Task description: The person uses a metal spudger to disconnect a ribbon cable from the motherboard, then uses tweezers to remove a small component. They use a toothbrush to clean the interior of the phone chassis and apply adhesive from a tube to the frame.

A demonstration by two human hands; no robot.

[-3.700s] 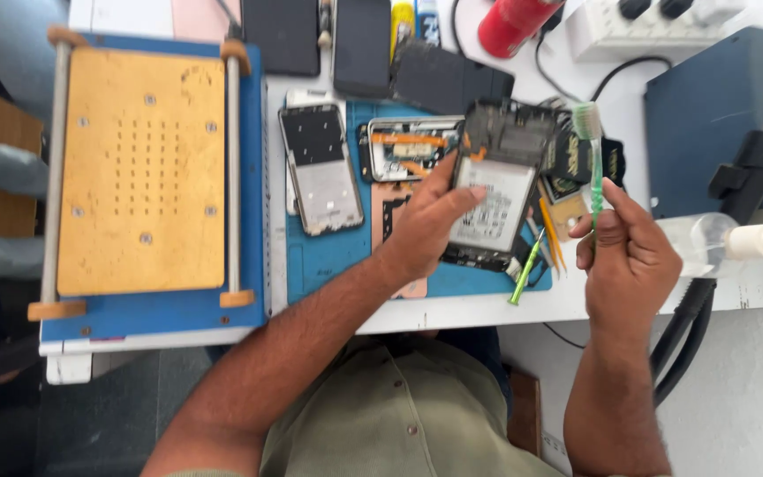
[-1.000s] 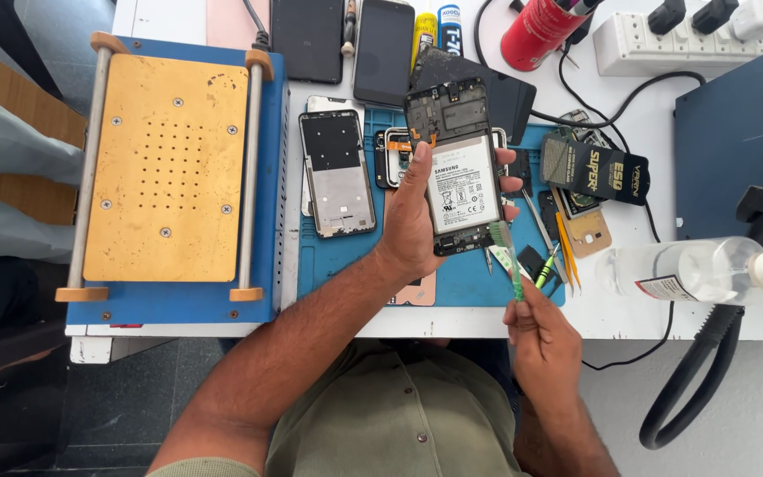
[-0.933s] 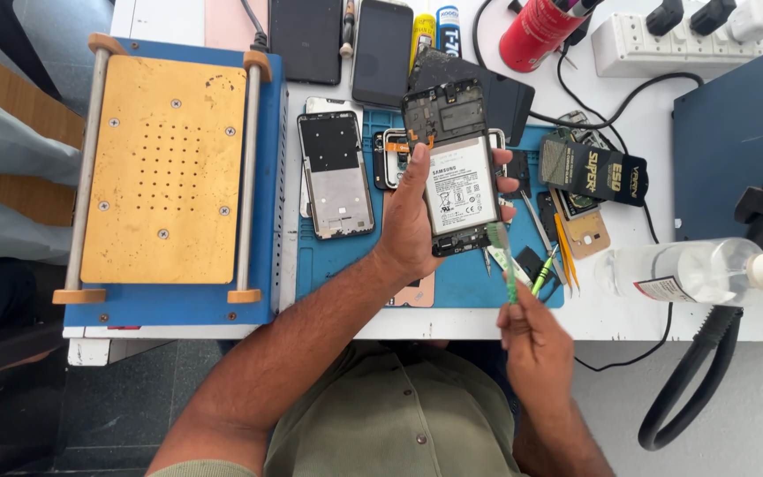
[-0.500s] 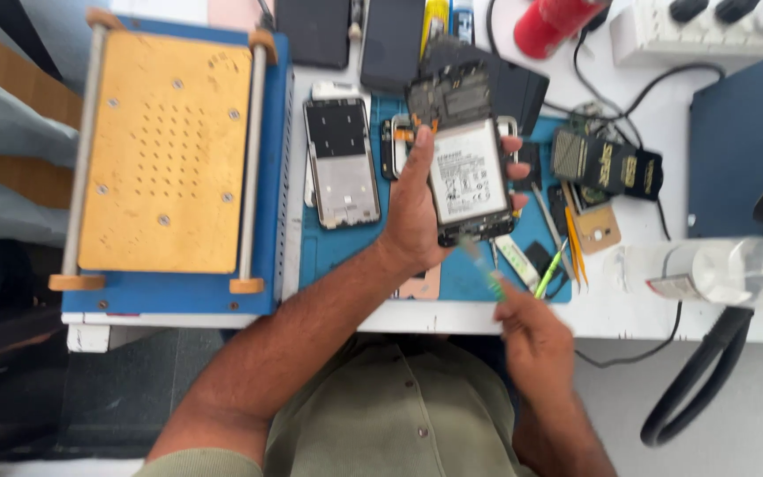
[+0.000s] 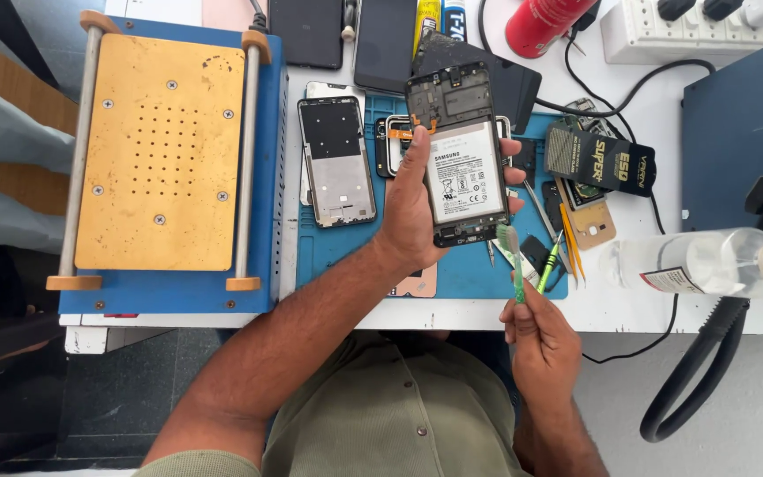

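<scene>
Above the blue work mat (image 5: 346, 252), the left hand (image 5: 412, 208) held an opened phone (image 5: 461, 155), forearm reaching up from lower left. Fingers wrapped the phone's edges: thumb on the left side, fingertips (image 5: 512, 175) showing on the right. Phone's long axis ran roughly straight away from the person, tilted slightly; its open back faced the camera. White battery label filled the middle, dark circuit section at the far end, narrow dark board at the near end.

Right hand (image 5: 540, 340) sat lower, near the table (image 5: 629, 300) edge, fingers clenched round the handle of a green toothbrush (image 5: 514, 265). Brush stood nearly upright in view, pale bristle head at the top, just beside the phone's lower right corner; contact could not be judged.

On the mat, left of the phone, lay a bare grey phone frame (image 5: 337, 150), long axis parallel. Further left sat a blue-framed machine with a perforated, yellowish plate (image 5: 161, 150) and two metal rods. Clear plastic bottle (image 5: 691, 262) lay on its side at right.
</scene>
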